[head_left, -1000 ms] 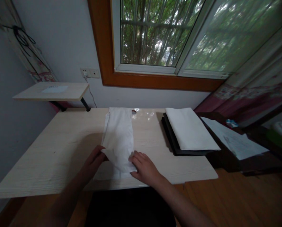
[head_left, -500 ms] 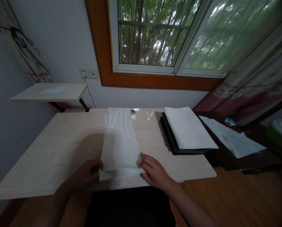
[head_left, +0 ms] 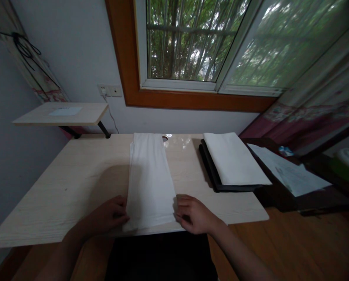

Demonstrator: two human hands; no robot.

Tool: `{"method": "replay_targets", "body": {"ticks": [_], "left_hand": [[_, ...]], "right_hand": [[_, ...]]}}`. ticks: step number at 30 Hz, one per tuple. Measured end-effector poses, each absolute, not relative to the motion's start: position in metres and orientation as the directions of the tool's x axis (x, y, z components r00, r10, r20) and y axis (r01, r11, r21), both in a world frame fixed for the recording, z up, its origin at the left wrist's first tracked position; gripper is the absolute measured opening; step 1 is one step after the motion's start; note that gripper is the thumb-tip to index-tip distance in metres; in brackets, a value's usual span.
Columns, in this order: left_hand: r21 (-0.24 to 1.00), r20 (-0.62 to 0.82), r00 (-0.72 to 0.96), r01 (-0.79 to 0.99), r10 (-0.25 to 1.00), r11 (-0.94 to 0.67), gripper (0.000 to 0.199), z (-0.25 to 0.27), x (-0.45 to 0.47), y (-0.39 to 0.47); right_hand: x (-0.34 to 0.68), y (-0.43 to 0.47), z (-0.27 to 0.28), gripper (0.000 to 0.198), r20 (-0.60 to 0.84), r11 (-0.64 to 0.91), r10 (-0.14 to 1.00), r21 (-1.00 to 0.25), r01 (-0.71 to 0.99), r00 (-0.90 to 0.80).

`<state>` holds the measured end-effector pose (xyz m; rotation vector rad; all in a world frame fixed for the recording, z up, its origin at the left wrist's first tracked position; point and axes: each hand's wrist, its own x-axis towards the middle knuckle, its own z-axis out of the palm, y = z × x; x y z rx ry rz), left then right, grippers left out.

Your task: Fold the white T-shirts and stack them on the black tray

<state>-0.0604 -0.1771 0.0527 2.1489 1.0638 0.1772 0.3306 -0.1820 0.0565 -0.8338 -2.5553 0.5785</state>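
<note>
A long piece of white folded cloth (head_left: 151, 179) lies over the desk, running from the far edge to near its front edge. Faint creases cross it, and its near end is wider than its far end. My left hand (head_left: 114, 214) is closed at the cloth's near left corner, thumb and fingers pinched at the edge. At the near right corner, my right hand (head_left: 193, 214) has its fingers curled in and the fingertips on the cloth's side. Which layers each hand holds is hidden.
White folded fabric (head_left: 235, 160) rests on black folded fabric (head_left: 209, 171) on the right of the desk (head_left: 74, 187). A raised shelf (head_left: 39, 115) stands at the back left. Beyond the desk's right end, a sheet of paper (head_left: 288, 171) lies on a dark surface.
The cloth's near edge has come a little closer to me and lies flatter. My right hand has shifted slightly right and its fingers have turned; my left hand stays at the left corner.
</note>
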Motion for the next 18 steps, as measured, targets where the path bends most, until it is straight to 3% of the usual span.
{"method": "replay_targets", "body": {"ticks": [4,9,13,18], "left_hand": [[0.651,-0.105,0.666,0.608,0.739,-0.456,0.036,0.053,-0.059,-0.163],[0.550,0.124,0.590,0.629,0.798,-0.550,0.026,0.047,-0.050,-0.136],[0.432,0.136,0.587,0.690,0.798,-0.581,0.023,0.036,-0.044,-0.122],[0.441,0.119,0.576,0.699,0.809,-0.563,0.028,0.029,-0.048,-0.126]], "right_hand": [[0.329,-0.164,0.053,0.025,0.264,0.725,0.659,-0.473,0.501,-0.704],[0.320,-0.125,0.038,0.013,0.357,0.701,0.713,-0.392,0.596,-0.604],[0.311,-0.099,0.030,0.016,0.358,0.726,0.688,-0.338,0.600,-0.631],[0.306,-0.092,0.029,0.008,0.321,0.746,0.665,-0.299,0.595,-0.674]]}}
